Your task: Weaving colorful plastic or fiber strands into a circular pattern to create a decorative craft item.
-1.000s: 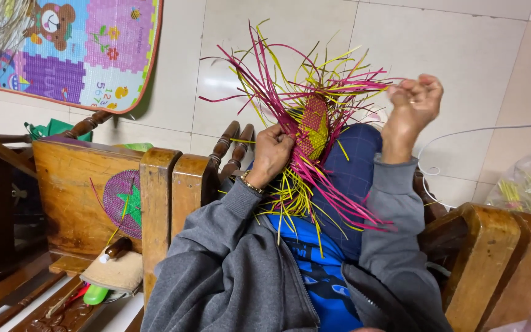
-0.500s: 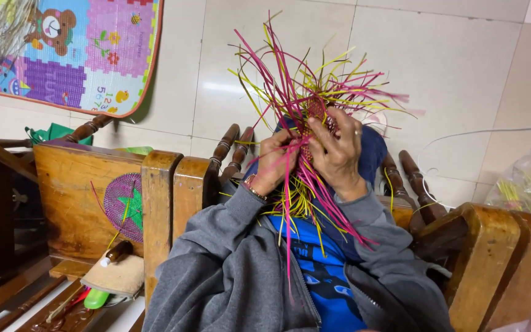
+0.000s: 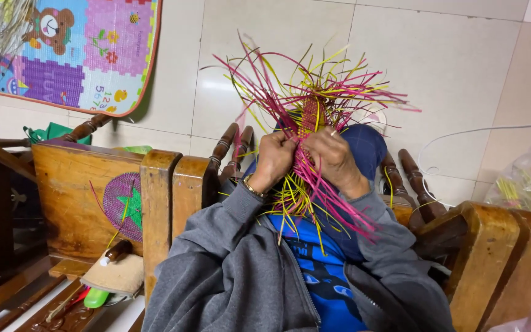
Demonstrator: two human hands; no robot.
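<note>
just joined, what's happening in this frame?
A seated person is weaving pink and yellow strips. Both hands, left hand and right hand, grip the half-woven piece in the lap, loose strip ends fanning out all round. A finished purple and green woven disc lies on the wooden chair alongside.

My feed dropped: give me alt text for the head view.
Both hands, left hand and right hand, grip a half-woven pink and yellow straw piece over the lap, loose strands fanning out. A finished woven disc lies on the wooden chair alongside.

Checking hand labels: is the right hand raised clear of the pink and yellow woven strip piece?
No, the right hand rests on the pink and yellow woven strip piece, close beside the left hand, which grips it.
</note>
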